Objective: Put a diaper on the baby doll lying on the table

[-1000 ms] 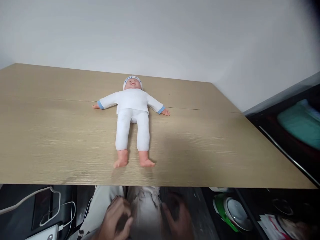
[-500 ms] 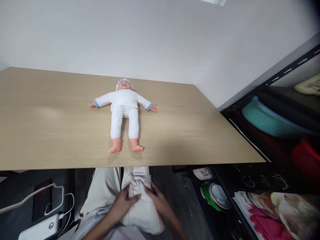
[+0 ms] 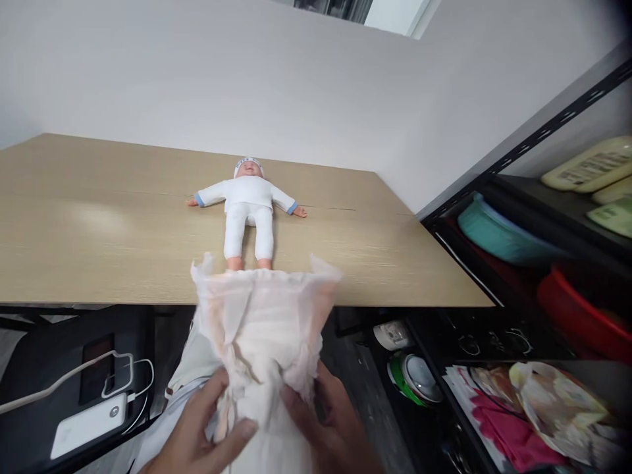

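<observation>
A white diaper (image 3: 266, 316) is spread out in front of me, its upper end raised above the table's front edge and its lower part running out of view at the bottom. My left hand (image 3: 202, 428) grips its left side, thumb on top. On the right side, my right hand (image 3: 330, 415) pinches the other edge with the thumb over the padding. Beyond it a baby doll (image 3: 249, 191) in white clothes with blue cuffs lies face up on the wooden table (image 3: 123, 250), arms spread. The diaper's top hides the doll's feet.
On a black seat at the left lie a white power bank (image 3: 89, 424) with cables and a dark phone-like slab (image 3: 97, 368). At the right, black shelves hold a teal basin (image 3: 503, 230), a red basin (image 3: 582, 313), bags and pink cloth (image 3: 513, 424).
The diaper has come up from my lap toward the camera and opened out at its upper end. Both hands moved up with it. The view has shifted slightly.
</observation>
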Available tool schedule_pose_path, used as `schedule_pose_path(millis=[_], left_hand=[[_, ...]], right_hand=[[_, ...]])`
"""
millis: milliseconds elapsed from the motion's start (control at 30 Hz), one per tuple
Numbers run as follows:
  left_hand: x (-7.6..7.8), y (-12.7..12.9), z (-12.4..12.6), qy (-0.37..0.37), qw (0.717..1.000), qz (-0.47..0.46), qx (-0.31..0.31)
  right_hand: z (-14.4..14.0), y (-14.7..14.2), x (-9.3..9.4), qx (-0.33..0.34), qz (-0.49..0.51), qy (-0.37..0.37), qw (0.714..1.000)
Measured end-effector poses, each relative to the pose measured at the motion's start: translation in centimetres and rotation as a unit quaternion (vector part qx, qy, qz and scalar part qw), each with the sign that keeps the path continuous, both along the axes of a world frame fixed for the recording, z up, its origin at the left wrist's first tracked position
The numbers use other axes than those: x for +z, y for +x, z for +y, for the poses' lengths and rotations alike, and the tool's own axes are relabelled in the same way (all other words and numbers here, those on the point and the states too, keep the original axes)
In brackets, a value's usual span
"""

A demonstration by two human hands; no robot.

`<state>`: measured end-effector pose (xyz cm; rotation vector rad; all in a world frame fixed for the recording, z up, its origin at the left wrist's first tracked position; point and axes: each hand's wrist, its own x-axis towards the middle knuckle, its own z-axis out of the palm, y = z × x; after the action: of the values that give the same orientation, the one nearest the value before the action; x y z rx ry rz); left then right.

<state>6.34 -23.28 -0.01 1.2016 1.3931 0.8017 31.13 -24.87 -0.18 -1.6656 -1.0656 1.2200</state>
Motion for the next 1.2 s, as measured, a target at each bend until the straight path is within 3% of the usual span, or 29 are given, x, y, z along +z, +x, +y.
schedule_pose_path(millis=[67, 233, 367, 467, 567, 633, 767, 867, 933, 1033, 1133, 1200], left_hand=[[-0.7, 0.1, 1.1, -0.026, 0.999, -0.018, 0.027], [-3.6, 0.1, 4.6, -0.013, 0.994, -0.096, -0.054], [-6.2, 0.3, 5.8, -0.054, 0.99, -0.126, -0.024], [-7.1, 0.5, 5.8, -0.08, 0.986, -0.145, -0.014], [-6.9, 0.6, 5.7, -0.087, 0.987, -0.135, -0.017], [-6.6, 0.8, 5.8, -0.088, 0.987, -0.131, -0.022], [-6.7, 0.9, 5.7, -0.071, 0.991, -0.099, -0.048], [-7.0, -0.3, 5.8, 0.02, 0.993, 0.035, -0.111], [-6.9, -1.9, 6.7, 0.123, 0.964, 0.156, -0.179], [-5.8, -5.1, 10.2, 0.292, 0.882, 0.273, -0.25], [-3.6, -7.5, 16.6, 0.441, 0.801, 0.34, -0.222], [-1.8, -7.7, 21.6, 0.487, 0.748, 0.384, -0.234]], right_hand=[[2.9, -1.1, 0.7, 0.041, 0.018, 0.02, 0.999], [7.7, -2.6, -1.0, 0.118, 0.052, 0.088, 0.988], [8.5, -2.7, -3.9, 0.118, 0.012, 0.086, 0.989], [7.7, -2.0, -5.0, 0.095, -0.125, 0.069, 0.985], [7.4, -1.5, -4.5, 0.028, -0.257, 0.137, 0.956], [8.4, -1.9, -3.5, 0.022, -0.292, 0.217, 0.931], [13.3, -4.4, -2.5, 0.139, -0.331, 0.324, 0.875], [16.6, -6.3, -3.7, 0.229, -0.363, 0.327, 0.842], [17.7, -7.0, -4.9, 0.259, -0.379, 0.317, 0.83], [17.8, -7.3, -6.2, 0.272, -0.396, 0.303, 0.823], [17.6, -7.2, -6.3, 0.268, -0.395, 0.301, 0.825], [17.5, -7.1, -6.1, 0.267, -0.39, 0.302, 0.828]])
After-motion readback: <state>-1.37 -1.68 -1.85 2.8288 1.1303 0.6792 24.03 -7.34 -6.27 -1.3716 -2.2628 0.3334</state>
